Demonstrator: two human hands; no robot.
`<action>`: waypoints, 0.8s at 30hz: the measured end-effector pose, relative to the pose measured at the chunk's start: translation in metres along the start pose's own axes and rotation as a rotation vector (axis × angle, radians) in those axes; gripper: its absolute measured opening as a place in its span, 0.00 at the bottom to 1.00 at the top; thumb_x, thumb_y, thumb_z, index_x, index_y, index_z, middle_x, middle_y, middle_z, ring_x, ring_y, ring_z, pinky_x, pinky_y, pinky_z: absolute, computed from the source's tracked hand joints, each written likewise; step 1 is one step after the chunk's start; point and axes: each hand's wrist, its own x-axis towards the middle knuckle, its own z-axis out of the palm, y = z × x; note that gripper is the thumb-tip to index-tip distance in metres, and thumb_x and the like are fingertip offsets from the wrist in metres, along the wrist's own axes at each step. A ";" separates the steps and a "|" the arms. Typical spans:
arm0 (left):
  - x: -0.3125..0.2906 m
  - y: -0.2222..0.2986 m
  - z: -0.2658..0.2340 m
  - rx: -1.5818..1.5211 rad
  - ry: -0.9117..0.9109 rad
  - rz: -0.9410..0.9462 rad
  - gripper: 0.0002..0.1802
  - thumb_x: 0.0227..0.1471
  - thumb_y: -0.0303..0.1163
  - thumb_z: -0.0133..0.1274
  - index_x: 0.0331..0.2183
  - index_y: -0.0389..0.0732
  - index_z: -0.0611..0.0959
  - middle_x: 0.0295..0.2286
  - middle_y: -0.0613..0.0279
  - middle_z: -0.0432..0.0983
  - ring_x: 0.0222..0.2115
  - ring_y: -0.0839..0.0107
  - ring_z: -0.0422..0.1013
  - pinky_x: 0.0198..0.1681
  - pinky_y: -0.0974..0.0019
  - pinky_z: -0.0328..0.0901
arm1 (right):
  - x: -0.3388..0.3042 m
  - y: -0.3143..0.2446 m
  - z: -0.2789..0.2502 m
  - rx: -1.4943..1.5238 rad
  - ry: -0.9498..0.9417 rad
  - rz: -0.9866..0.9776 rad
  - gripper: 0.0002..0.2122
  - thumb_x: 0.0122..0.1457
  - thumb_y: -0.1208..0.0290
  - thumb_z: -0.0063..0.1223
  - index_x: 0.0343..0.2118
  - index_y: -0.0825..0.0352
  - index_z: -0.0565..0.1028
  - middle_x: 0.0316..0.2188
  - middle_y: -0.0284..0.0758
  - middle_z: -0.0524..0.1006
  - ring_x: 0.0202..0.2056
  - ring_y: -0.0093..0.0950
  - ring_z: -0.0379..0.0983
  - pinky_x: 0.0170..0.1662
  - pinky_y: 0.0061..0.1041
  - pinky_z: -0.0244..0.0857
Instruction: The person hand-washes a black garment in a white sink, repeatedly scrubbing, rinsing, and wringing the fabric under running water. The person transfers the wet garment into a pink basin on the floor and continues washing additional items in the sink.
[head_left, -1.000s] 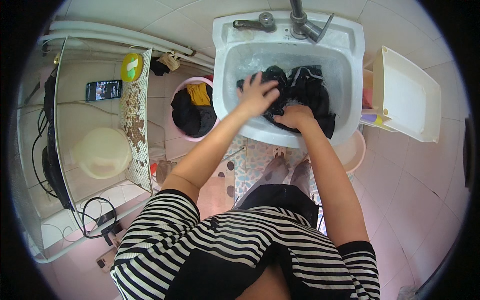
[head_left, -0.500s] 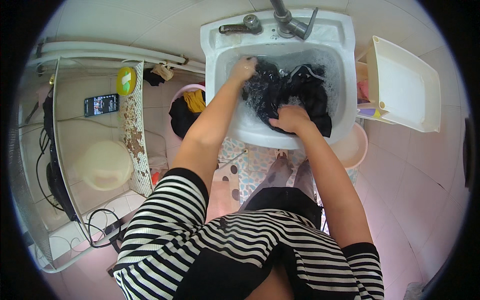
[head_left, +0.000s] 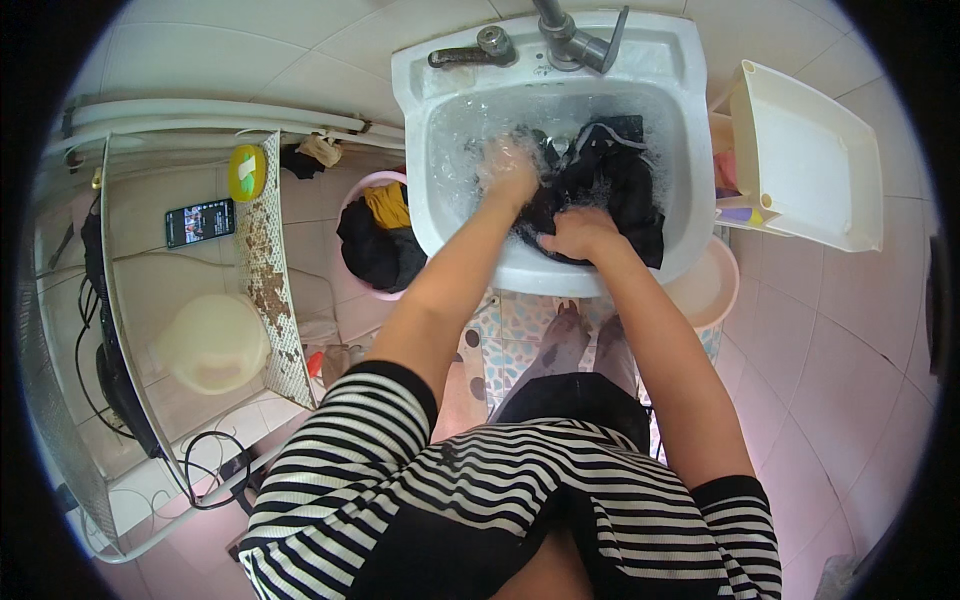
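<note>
At the far left stands a wire rack (head_left: 110,330) with glass shelves. A phone (head_left: 200,221) with a lit screen lies on its upper shelf, and just right of it sits a round yellow-green sponge (head_left: 246,172). Lower in the rack rests a pale bowl (head_left: 212,343), and black cables (head_left: 100,360) trail down its left side to the floor.

Right of the rack, a pink basin (head_left: 380,240) sits on the floor under the sink's left edge. It holds dark clothes with a yellow piece on top.

In the middle, a white sink (head_left: 420,120) is mounted on the tiled wall, with a metal tap (head_left: 570,35) at its back rim. It is full of foamy water. A black garment (head_left: 610,190) lies soaking in it, bunched toward the right half of the bowl.

The left hand (head_left: 508,172) is down in the suds at the garment's left edge, fingers curled; whether it grips cloth cannot be told under the foam. The right hand (head_left: 578,232) presses on the garment near the front rim, fingers closed on a fold. The hands are close together but apart.

Below them is the person's striped shirt (head_left: 500,500).

Right of the sink, a white tray (head_left: 800,160) leans tilted, and a pink bucket (head_left: 715,290) stands under the sink's right edge.
</note>
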 end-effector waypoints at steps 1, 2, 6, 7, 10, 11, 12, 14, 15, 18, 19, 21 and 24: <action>0.010 0.004 -0.007 0.107 -0.011 0.179 0.17 0.47 0.40 0.51 0.39 0.45 0.78 0.47 0.51 0.66 0.50 0.49 0.60 0.51 0.50 0.58 | -0.001 0.002 0.001 0.007 0.022 -0.002 0.26 0.49 0.49 0.45 0.44 0.67 0.75 0.45 0.44 0.73 0.49 0.39 0.68 0.51 0.36 0.61; 0.021 0.005 -0.019 0.214 -0.021 0.356 0.17 0.48 0.39 0.51 0.40 0.43 0.77 0.45 0.49 0.68 0.47 0.48 0.62 0.49 0.52 0.60 | -0.002 0.004 0.001 0.014 0.044 -0.006 0.26 0.49 0.50 0.45 0.43 0.66 0.75 0.45 0.43 0.74 0.49 0.39 0.68 0.52 0.36 0.60; 0.077 -0.027 -0.017 0.139 -0.286 0.311 0.16 0.49 0.34 0.48 0.41 0.40 0.75 0.37 0.47 0.73 0.37 0.49 0.69 0.44 0.51 0.64 | -0.005 -0.003 -0.005 0.013 0.012 -0.003 0.26 0.49 0.50 0.45 0.43 0.67 0.75 0.44 0.44 0.74 0.48 0.39 0.69 0.51 0.36 0.61; 0.075 -0.033 -0.025 -0.311 -0.369 0.055 0.15 0.49 0.34 0.48 0.41 0.41 0.76 0.38 0.47 0.73 0.36 0.48 0.70 0.43 0.50 0.65 | -0.004 -0.002 -0.006 0.023 -0.001 0.010 0.26 0.49 0.50 0.45 0.42 0.67 0.75 0.44 0.44 0.74 0.48 0.39 0.69 0.50 0.36 0.62; 0.034 -0.016 -0.083 -1.134 -0.417 -0.533 0.16 0.49 0.35 0.48 0.41 0.45 0.78 0.42 0.45 0.72 0.40 0.48 0.70 0.45 0.50 0.64 | -0.002 0.001 -0.007 0.035 -0.020 0.041 0.27 0.48 0.49 0.45 0.42 0.68 0.76 0.45 0.44 0.73 0.48 0.39 0.70 0.50 0.35 0.62; 0.019 -0.027 -0.086 -0.880 -0.333 -0.216 0.18 0.48 0.37 0.48 0.43 0.46 0.77 0.45 0.45 0.69 0.43 0.48 0.68 0.47 0.49 0.62 | -0.001 -0.001 -0.008 0.028 -0.025 0.041 0.28 0.48 0.48 0.45 0.42 0.69 0.76 0.46 0.45 0.73 0.48 0.39 0.70 0.50 0.35 0.62; 0.010 -0.041 -0.081 -0.615 -0.250 0.089 0.20 0.48 0.38 0.49 0.45 0.46 0.76 0.48 0.45 0.67 0.46 0.48 0.65 0.50 0.47 0.59 | 0.006 -0.001 -0.003 0.020 -0.027 0.068 0.29 0.47 0.47 0.45 0.43 0.70 0.75 0.46 0.44 0.73 0.48 0.39 0.69 0.51 0.34 0.62; -0.033 -0.034 -0.085 -0.066 -0.096 0.409 0.24 0.47 0.42 0.51 0.48 0.48 0.75 0.54 0.46 0.59 0.53 0.48 0.57 0.54 0.42 0.50 | 0.002 -0.001 -0.006 0.010 -0.020 0.059 0.29 0.48 0.46 0.44 0.41 0.70 0.76 0.44 0.45 0.74 0.47 0.39 0.70 0.49 0.35 0.63; -0.058 -0.013 -0.087 0.211 -0.018 0.429 0.27 0.46 0.43 0.53 0.49 0.49 0.74 0.56 0.48 0.54 0.56 0.48 0.51 0.56 0.39 0.45 | 0.001 0.000 -0.008 0.002 -0.015 0.057 0.29 0.49 0.46 0.43 0.40 0.71 0.76 0.43 0.45 0.74 0.46 0.39 0.70 0.49 0.35 0.63; -0.058 -0.022 -0.042 0.275 -0.044 0.405 0.24 0.48 0.45 0.52 0.47 0.49 0.75 0.56 0.50 0.53 0.55 0.45 0.52 0.55 0.37 0.46 | 0.001 0.000 -0.006 -0.009 -0.026 0.068 0.28 0.49 0.46 0.43 0.38 0.70 0.77 0.41 0.45 0.75 0.45 0.40 0.71 0.48 0.35 0.63; -0.051 -0.016 -0.036 0.322 -0.036 0.381 0.24 0.48 0.46 0.51 0.46 0.47 0.75 0.56 0.50 0.55 0.54 0.45 0.53 0.54 0.37 0.47 | 0.002 0.001 -0.005 -0.003 -0.010 0.054 0.28 0.49 0.46 0.43 0.38 0.70 0.77 0.41 0.45 0.75 0.44 0.40 0.71 0.48 0.35 0.64; -0.021 -0.011 -0.023 0.277 -0.023 0.305 0.25 0.50 0.47 0.48 0.45 0.40 0.75 0.53 0.50 0.60 0.52 0.52 0.58 0.51 0.42 0.52 | 0.001 0.003 -0.002 0.010 0.019 0.028 0.28 0.49 0.46 0.43 0.36 0.70 0.78 0.40 0.45 0.76 0.43 0.41 0.72 0.47 0.35 0.64; 0.030 -0.016 -0.011 0.247 -0.041 0.273 0.25 0.52 0.46 0.46 0.47 0.40 0.74 0.48 0.50 0.66 0.47 0.52 0.64 0.47 0.48 0.59 | -0.001 0.000 -0.005 0.020 0.006 0.022 0.27 0.47 0.48 0.43 0.38 0.69 0.78 0.40 0.46 0.75 0.44 0.40 0.72 0.48 0.32 0.64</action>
